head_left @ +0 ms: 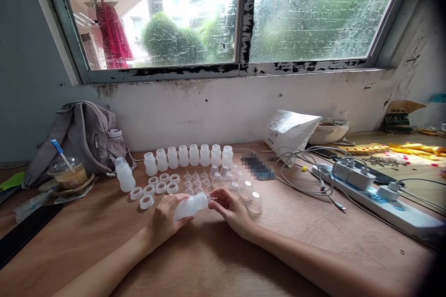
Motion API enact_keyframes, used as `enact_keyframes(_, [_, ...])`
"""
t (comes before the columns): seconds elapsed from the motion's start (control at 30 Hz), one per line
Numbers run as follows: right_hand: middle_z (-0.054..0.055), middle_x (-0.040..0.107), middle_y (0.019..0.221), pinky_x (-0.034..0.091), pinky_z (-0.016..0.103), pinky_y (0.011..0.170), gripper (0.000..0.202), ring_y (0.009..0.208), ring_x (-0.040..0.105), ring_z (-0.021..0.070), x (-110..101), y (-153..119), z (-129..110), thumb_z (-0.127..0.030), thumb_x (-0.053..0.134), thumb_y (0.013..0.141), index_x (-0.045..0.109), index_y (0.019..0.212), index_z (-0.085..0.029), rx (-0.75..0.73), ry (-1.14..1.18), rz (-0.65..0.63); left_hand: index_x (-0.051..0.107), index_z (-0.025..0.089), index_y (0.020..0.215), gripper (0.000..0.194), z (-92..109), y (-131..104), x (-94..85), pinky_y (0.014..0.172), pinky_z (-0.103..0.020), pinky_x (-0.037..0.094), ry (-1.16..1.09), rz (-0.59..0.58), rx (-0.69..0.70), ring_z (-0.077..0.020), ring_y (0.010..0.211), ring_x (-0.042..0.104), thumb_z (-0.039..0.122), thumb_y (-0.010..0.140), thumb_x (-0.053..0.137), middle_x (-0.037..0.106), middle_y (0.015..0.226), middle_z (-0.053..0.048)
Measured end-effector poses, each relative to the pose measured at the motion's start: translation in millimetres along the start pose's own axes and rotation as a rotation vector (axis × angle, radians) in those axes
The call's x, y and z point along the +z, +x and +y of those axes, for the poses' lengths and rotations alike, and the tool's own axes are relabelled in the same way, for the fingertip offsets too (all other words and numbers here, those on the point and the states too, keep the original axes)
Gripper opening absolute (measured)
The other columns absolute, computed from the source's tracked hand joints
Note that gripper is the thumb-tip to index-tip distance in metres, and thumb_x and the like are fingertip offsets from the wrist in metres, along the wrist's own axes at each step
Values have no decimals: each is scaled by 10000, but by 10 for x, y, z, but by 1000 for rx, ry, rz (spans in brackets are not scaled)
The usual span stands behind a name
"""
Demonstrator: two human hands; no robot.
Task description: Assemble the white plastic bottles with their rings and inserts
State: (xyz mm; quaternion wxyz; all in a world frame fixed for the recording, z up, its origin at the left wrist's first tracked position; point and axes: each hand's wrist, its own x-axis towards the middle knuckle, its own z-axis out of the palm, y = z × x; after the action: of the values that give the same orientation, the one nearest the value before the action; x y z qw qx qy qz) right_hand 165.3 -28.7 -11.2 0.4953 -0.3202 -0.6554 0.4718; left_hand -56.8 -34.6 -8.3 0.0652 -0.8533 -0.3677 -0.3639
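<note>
Holds a frosted bottle in the left hand, tilted, neck toward the right hand.
Wraps the left around its body, between both hands; pinches a small clear piece, partly hidden, at the bottle's mouth with the right. Has white rings just beyond the left hand, clear nipples beyond the gap between the hands, clear domed caps just beyond the right hand, and a row of upright bottles farther beyond both.
</note>
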Motion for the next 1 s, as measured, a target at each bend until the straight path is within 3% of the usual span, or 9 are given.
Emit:
enact_keyframes(0.37, [30,578,833,490,322,729,219,749,574,141,0,10,-16,-392,524,770,484,856,-195,5,-17,-3,479,201,1094,390,60,20,-34,781,-342,425,47,-20,41,-213,916,550,355,742,547,598,1020,-76])
enact_keyframes(0.67, [15,571,738,480,283,627,206,666,564,125,1,16,14,-378,517,780,463,817,-182,27,6,-2,484,196,1097,390,78,17,-55,791,-340,416,62,-15,58,-217,927,548,337,739,552,596,1020,-83])
enact_keyframes(0.87, [-20,518,611,388,209,444,268,497,491,88,1,7,-29,-444,466,792,458,753,-179,84,-63,-10,476,192,1103,390,90,16,-68,796,-335,407,53,-21,72,-213,928,544,331,745,547,594,1029,-81])
enact_keyframes(1.0, [-41,475,561,328,200,421,324,430,413,65,0,-11,-57,-482,434,794,434,676,-180,103,-174,0,483,195,1108,400,113,13,-79,779,-335,411,40,-15,101,-215,912,551,337,740,552,601,1017,-78])
